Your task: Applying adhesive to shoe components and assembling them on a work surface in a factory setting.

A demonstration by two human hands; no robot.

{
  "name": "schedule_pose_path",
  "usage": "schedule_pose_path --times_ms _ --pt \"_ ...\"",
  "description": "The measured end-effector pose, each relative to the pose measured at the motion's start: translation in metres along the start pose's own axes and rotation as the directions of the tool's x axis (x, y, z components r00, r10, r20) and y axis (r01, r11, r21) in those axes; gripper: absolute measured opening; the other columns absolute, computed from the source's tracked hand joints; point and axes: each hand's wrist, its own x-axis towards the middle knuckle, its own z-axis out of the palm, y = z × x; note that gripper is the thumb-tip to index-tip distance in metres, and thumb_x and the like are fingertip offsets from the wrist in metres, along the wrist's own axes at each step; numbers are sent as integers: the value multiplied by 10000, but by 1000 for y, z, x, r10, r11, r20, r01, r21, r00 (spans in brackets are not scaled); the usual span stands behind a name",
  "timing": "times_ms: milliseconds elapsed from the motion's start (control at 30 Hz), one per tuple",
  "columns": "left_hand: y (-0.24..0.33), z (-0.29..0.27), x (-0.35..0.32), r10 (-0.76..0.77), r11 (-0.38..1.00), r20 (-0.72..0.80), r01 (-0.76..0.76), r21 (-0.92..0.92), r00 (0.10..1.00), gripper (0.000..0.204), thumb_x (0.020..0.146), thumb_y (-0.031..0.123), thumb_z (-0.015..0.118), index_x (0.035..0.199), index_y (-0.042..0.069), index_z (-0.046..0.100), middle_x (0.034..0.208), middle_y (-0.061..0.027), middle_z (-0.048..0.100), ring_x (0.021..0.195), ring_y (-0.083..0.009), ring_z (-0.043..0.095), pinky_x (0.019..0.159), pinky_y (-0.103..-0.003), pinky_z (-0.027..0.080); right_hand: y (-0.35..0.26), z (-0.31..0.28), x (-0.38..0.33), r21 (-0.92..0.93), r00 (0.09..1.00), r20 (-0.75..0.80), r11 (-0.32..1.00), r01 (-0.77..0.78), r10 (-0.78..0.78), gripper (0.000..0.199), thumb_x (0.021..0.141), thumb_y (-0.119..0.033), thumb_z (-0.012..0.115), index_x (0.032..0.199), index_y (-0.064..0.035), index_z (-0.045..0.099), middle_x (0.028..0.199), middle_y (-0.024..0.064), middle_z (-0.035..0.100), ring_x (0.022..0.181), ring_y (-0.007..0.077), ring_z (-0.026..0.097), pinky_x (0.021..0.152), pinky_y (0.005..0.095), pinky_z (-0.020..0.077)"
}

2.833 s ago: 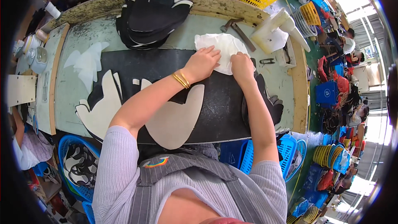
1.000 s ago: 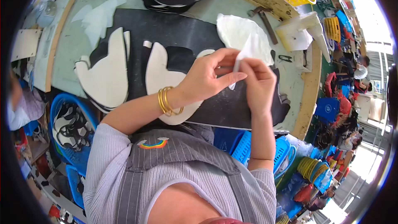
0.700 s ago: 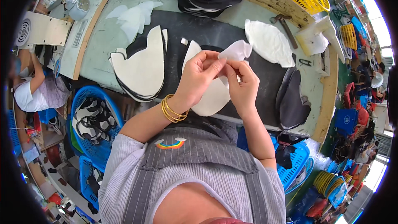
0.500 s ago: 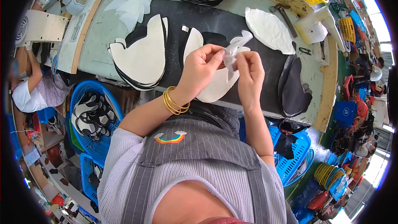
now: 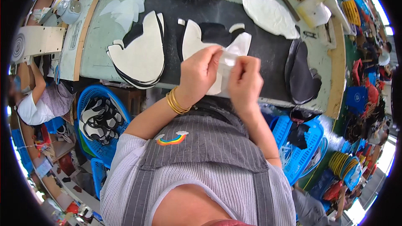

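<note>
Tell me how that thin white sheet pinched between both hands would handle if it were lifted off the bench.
The white sheet looks floppy: its free end curls upward past the left hand and right hand. It is probably very light, since fingers alone pinch it. Being flat like the white cutouts lying on the workbench, it should not roll, though a draught might shift it.

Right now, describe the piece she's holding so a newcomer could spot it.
On the green workbench lies a black mat. Above its near edge, left hand and right hand pinch a thin white sheet; the other white pieces lie flat.
</note>
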Motion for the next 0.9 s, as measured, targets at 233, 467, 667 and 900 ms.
schedule_pose_path --times_ms 233,467,667,900 --pt "-25 -36 -10 -442 895 98 446 -15 891 116 883 113 597 897 1 622 639 -28 583 510 -62 508 474 -207 401 80 -130 -58 -542 912 -257 734 -409 319 56 878 -83 535 874 -27 528 785 112 538 738 177 545 644 293 447" --pt "-15 -64 27 -229 965 307 257 -52 924 125 841 84 636 917 -14 642 671 -30 605 523 -58 506 463 -203 394 115 -146 -191 -710 564 617 698 97 549 107 852 -94 549 851 -8 613 770 129 600 702 195 570 627 312 450" --pt "23 -59 11 635 580 574 -810 86 516 290 783 211 626 1044 84 646 686 10 494 559 -105 496 475 -247 400 17 -68 -68 602 632 690 206 -771 352 378 950 -273 432 1156 28 533 1080 124 610 963 247 600 838 374 478" --pt "2 -83 -41 -204 900 681 408 -153 704 376 823 410 616 963 61 632 797 -60 609 750 -144 570 635 -272 461 -12 -37 -20 651 586 756 -241 -720 290 429 987 -281 295 1294 4 388 1240 144 527 1127 277 538 946 448 445"
